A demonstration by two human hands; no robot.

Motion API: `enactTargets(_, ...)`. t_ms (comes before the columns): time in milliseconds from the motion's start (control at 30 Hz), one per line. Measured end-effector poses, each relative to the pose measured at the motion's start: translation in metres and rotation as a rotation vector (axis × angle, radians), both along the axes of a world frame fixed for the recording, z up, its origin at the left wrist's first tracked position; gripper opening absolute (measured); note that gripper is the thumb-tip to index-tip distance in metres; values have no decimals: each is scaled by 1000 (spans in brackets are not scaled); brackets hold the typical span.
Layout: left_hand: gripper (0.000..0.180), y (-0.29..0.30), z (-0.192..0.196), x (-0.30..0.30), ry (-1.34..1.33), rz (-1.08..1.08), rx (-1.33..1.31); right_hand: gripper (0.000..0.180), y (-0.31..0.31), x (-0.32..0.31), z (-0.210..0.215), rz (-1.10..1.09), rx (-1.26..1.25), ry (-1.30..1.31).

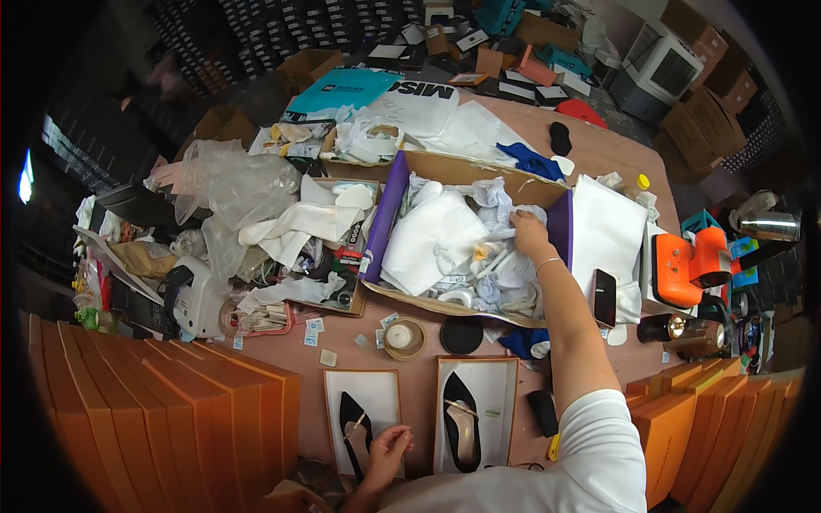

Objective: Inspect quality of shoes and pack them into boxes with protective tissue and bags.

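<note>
The right hand [528, 232] reaches far forward into a purple-sided cardboard box [386, 218], fingers closed on crumpled white wrapping paper [505, 205] at its far right corner. The left hand [389, 451], close to the body, grips a black pointed shoe [352, 419] lying lengthwise, toe pointing away, in its shallow white tray [376, 389].

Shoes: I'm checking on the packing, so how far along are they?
Done: both black shoes lie on white sheets. In hand: the left hand touches the left shoe; the right hand reaches into the box of white wrappings. Left: neither shoe is wrapped or boxed.
</note>
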State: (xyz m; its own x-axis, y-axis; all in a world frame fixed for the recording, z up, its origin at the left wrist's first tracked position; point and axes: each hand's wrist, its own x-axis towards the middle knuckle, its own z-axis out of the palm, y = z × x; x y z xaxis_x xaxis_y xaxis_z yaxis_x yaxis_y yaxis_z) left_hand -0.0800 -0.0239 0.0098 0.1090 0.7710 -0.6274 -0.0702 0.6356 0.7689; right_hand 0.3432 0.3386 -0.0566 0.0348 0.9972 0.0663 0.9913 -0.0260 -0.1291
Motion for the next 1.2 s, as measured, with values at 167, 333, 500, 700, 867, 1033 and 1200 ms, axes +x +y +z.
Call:
enactTargets(167, 21, 15, -3, 7, 32, -5, -61, 32, 12, -10, 9, -116, -118, -165)
enactTargets(333, 20, 31, 6, 18, 42, -24, 93, 37, -25, 17, 69, -334, -60, 771)
enactTargets(500, 23, 55, 39, 53, 96, -138, 373, 34, -137, -51, 148, -137, -300, 1800)
enactTargets(700, 49, 78, 76, 93, -224, -63, 442, 41, -279, -153, 144, 131, -369, 1609)
enactTargets(867, 35, 8, 57, 58, -191, -18, 278, 25, -350, -181, 124, 97, -395, 1384)
enactTargets(1033, 44, -58, 67, 47, -233, -112, 400, 9, -415, -198, 114, 79, -594, 1589)
enactTargets(1200, 40, -84, 53, 10, -772, -34, -143, 7, -455, -221, 134, -58, -679, 1821)
